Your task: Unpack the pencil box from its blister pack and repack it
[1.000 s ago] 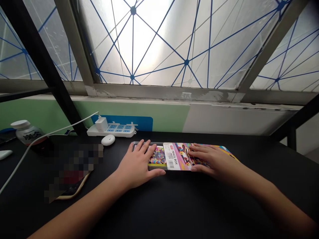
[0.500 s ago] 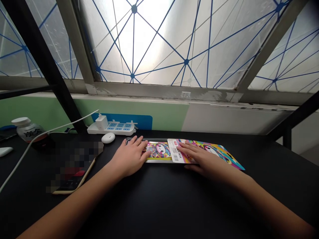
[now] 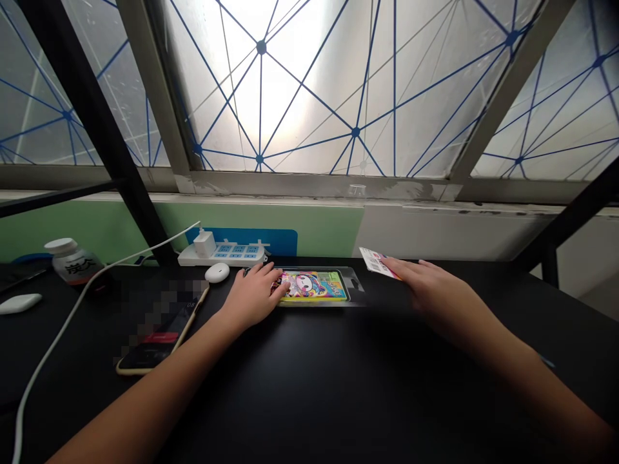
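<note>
A clear plastic blister pack (image 3: 354, 281) lies flat on the black table, with a colourful cartoon-printed box (image 3: 316, 285) inside it. My left hand (image 3: 255, 288) rests on the pack's left end, fingers spread and palm down. To the right and raised off the table, my right hand (image 3: 425, 283) is closed around a printed backing card (image 3: 380, 263). Only the card's white left part with a barcode shows; my fingers and hand hide the rest. A gap separates the card from the pack.
A phone (image 3: 167, 335) lies left of my left forearm. Behind it are a white earbud case (image 3: 217, 272) and a power strip (image 3: 227, 256) with a charger. A white cable (image 3: 58, 328) runs down the left side, by a white-capped jar (image 3: 75, 261). Black frame bars (image 3: 145, 219) flank the table.
My right hand has lifted the card off the pack and carried it to the right, uncovering the pack's right end. My left hand stays on the pack. The camera view has shifted slightly.
</note>
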`<action>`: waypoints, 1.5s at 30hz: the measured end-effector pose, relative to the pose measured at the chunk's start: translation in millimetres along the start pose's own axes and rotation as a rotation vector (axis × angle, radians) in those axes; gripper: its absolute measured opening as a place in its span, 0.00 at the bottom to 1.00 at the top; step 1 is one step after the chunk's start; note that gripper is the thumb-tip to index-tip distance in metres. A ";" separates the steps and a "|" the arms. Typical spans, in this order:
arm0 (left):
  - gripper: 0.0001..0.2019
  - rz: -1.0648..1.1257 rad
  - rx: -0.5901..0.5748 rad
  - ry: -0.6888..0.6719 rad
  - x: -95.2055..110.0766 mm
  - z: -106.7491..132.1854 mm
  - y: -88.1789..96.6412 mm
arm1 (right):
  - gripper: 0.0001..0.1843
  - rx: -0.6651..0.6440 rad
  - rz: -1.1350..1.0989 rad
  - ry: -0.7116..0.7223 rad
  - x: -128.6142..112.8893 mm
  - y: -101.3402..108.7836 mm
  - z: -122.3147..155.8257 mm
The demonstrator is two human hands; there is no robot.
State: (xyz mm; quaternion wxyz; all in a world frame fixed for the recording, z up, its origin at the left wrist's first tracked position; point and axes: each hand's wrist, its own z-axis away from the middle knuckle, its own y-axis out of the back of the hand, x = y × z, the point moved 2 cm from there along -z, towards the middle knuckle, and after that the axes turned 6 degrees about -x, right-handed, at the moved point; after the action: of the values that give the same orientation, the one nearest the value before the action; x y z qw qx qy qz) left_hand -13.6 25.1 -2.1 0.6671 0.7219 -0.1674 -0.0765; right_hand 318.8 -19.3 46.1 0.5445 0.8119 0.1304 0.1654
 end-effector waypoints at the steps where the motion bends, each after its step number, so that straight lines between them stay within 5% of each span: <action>1: 0.26 0.004 -0.004 0.003 -0.5 -0.7 -0.8 | 0.33 0.040 0.019 0.031 -16.6 4.8 4.8; 4: 0.29 0.017 -0.023 0.001 1.0 -0.4 -2.7 | 0.31 0.007 -0.022 0.291 -85.7 5.4 23.3; 7: 0.30 0.023 -0.041 -0.018 6.3 2.5 -3.8 | 0.26 -0.227 -0.170 0.541 -152.4 -10.3 36.1; 11: 0.28 0.009 -0.048 -0.053 14.0 6.1 -3.8 | 0.37 -0.401 -0.407 0.600 -188.4 -30.2 21.8; 16: 0.27 -0.009 -0.048 -0.075 15.5 6.7 -3.8 | 0.26 -0.429 -0.601 0.452 -174.2 -39.8 -8.8; 21: 0.27 -0.035 -0.019 -0.093 14.0 5.2 -5.2 | 0.24 -0.394 -0.685 0.444 -170.2 -42.1 -6.6; 25: 0.27 -0.043 -0.019 -0.092 15.4 5.9 -5.7 | 0.14 -0.165 -0.679 0.489 -168.0 -40.6 -4.7; 29: 0.28 -0.032 -0.025 -0.094 14.9 6.4 -7.4 | 0.12 0.037 -0.525 0.420 -136.6 -39.6 -21.3; 35: 0.30 -0.035 -0.037 -0.099 13.3 5.5 -9.2 | 0.20 -0.148 -0.303 -0.053 -55.7 -59.0 -58.1; 45: 0.29 -0.046 -0.026 -0.088 15.1 6.1 -10.0 | 0.32 -0.288 -0.336 -0.047 -29.2 -71.4 -65.3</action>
State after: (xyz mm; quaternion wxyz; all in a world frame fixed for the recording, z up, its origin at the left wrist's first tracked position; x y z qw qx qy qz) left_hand -0.2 14.7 -10.9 0.6665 0.7127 -0.1791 -0.1257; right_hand 263.1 50.8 -0.9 0.6778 0.6960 0.2262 0.0703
